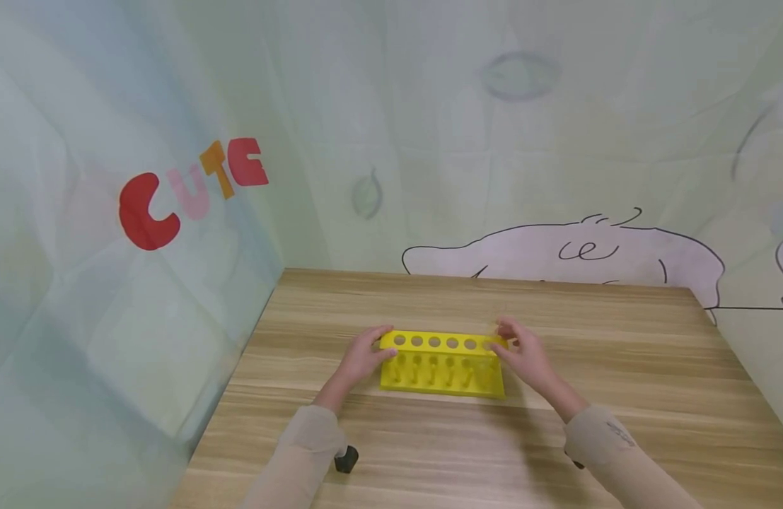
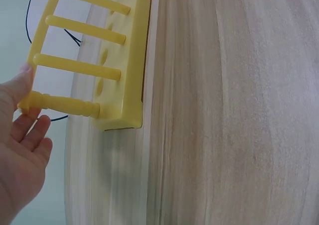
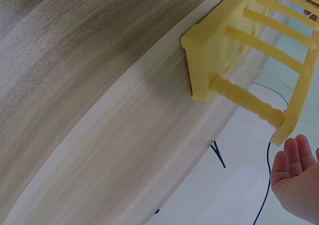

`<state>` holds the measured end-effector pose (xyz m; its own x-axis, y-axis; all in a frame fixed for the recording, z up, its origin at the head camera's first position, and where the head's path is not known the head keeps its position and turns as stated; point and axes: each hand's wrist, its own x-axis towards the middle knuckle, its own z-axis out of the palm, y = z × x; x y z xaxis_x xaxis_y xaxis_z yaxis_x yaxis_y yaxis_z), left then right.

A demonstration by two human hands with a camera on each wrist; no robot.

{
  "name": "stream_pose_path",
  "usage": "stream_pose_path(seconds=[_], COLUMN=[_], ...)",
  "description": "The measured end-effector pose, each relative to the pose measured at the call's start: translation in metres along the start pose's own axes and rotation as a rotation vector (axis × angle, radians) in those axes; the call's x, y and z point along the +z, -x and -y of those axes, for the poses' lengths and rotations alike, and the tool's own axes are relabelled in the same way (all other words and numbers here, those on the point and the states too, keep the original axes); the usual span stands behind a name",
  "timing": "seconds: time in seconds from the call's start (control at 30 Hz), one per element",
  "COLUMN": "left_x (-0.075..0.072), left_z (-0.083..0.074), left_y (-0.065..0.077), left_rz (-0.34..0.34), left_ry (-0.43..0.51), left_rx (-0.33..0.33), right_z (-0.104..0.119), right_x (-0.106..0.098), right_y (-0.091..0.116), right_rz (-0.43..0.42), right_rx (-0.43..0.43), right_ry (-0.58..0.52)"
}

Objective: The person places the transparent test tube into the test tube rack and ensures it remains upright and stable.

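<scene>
A yellow test tube rack stands on the wooden table, with a row of round holes along its top and pegs below. My left hand grips the rack's left end. In the left wrist view, the thumb lies on the top bar and the fingers curl beneath it. At the other end, my right hand has thumb and forefinger around a faint clear test tube in the end hole. Its other fingers bend loosely beside the rack's end in the right wrist view.
The wood-grain table runs back to a printed cloth backdrop. Another cloth wall with the coloured word CUTE rises along the left edge. A small black piece shows at the left cuff.
</scene>
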<state>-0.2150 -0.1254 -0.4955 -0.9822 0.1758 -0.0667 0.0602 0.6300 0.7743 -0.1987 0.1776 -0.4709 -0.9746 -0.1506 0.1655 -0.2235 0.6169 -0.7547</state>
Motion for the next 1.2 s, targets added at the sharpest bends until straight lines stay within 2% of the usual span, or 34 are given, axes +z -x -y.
stream_pose_path(seconds=[0.2,0.33,0.47,0.63,0.77,0.9,1.2], left_x=[-0.001,-0.006,-0.014,-0.028,-0.040,-0.055,-0.077], left_z=[-0.002,0.000,0.003,0.006,0.010,0.016,0.037], left_y=[0.001,0.002,0.003,0.002,0.001,0.001,0.006], left_rz=[0.013,0.012,0.001,-0.002,-0.003,-0.054,-0.313], left_ry=[-0.007,0.037,0.061,0.050,-0.036,-0.138,-0.475], left_rx=[0.020,-0.018,-0.047,-0.039,-0.011,0.033,0.137], right_z=[-0.005,-0.008,-0.011,-0.014,-0.017,-0.023,-0.040], right_x=[-0.005,-0.009,-0.016,-0.027,-0.038,-0.051,-0.081], right_y=[0.001,0.002,0.003,0.003,0.001,0.001,0.005], right_rz=[0.004,-0.007,-0.021,-0.042,-0.074,-0.142,-0.319], right_rx=[0.021,0.010,0.002,0.002,0.000,-0.026,-0.083], right_ry=[0.006,0.013,0.014,0.034,0.065,0.113,0.228])
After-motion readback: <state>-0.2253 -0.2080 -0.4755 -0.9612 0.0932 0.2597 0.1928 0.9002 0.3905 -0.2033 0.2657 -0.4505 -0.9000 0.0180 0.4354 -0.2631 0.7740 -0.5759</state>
